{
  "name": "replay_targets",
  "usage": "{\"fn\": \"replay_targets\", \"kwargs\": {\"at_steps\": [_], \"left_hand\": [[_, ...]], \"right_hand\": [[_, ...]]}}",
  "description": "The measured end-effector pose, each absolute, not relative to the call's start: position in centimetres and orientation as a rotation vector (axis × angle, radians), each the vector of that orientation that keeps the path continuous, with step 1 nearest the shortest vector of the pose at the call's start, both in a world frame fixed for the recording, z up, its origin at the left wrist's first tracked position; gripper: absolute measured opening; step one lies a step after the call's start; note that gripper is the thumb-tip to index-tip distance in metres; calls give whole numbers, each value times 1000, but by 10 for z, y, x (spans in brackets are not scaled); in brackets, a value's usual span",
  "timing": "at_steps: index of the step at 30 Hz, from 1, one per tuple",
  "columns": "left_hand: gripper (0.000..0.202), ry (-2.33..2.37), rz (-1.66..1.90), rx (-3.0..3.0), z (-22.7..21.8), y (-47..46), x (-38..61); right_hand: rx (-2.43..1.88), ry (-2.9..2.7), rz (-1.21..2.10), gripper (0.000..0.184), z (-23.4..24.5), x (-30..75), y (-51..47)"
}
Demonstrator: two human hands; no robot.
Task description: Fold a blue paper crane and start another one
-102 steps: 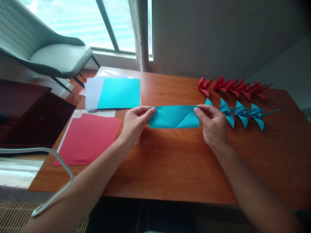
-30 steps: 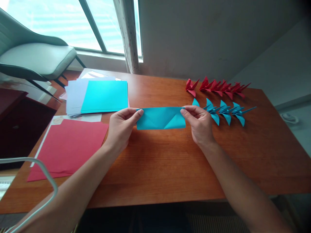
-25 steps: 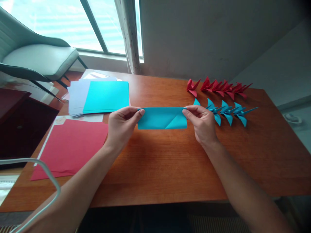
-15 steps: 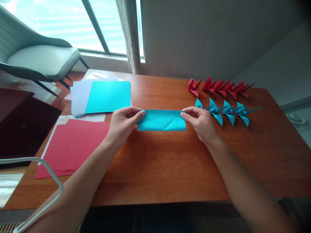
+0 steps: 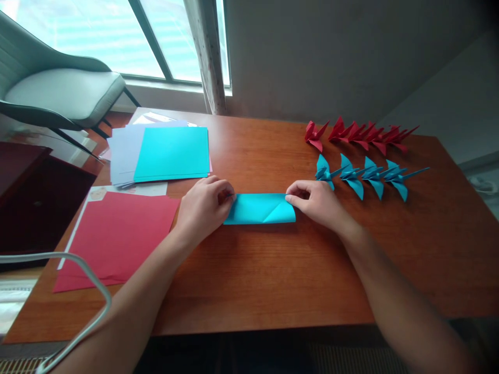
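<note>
A blue sheet of paper (image 5: 259,209), doubled over into a narrow strip with a slanting crease on its right half, lies on or just above the wooden table (image 5: 268,280). At its upper left corner my left hand (image 5: 206,205) pinches the paper, thumb against fingers. My right hand (image 5: 314,201) has the upper right corner between thumb and fingertips. Just beyond my right hand stands a row of folded blue paper cranes (image 5: 353,176). Parts of the strip's ends are hidden under my fingers.
Behind the blue cranes runs a row of red paper cranes (image 5: 362,134). At the left lie blue sheets (image 5: 171,153) over pale sheets (image 5: 122,156), with red sheets (image 5: 120,239) nearer. A white cable (image 5: 83,267) crosses by my left forearm. A chair (image 5: 66,96) stands by the window.
Both hands have brought the blue strip lower and nearer to me. My left hand has turned so its back faces up more, and the nearest blue crane shows more fully.
</note>
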State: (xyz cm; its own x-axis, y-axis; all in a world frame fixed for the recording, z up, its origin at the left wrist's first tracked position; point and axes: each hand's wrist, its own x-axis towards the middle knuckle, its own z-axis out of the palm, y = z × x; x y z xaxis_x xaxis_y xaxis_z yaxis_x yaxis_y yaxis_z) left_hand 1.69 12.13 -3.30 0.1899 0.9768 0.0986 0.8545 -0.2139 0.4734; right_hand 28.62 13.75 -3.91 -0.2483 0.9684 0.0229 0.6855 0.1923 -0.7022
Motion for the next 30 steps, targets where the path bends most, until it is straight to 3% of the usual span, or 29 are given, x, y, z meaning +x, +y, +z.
{"fn": "replay_targets", "kwargs": {"at_steps": [14,18,21,24,30], "left_hand": [[17,1830,243,2355,-32,117,26],[26,1669,319,2473,-34,118,28],[28,1476,310,2560,-36,120,29],[29,1354,295,2558,-36,122,28],[26,1324,277,2547,-32,122,31]], "right_hand": [[-1542,-2273,505,11,-45,281,132],[-1561,-2258,464,7,-44,281,131],[-1528,-2250,402,18,-42,282,130],[-1419,-2361,445,11,-41,283,132],[-1400,-2474,525,17,-31,280,138]]}}
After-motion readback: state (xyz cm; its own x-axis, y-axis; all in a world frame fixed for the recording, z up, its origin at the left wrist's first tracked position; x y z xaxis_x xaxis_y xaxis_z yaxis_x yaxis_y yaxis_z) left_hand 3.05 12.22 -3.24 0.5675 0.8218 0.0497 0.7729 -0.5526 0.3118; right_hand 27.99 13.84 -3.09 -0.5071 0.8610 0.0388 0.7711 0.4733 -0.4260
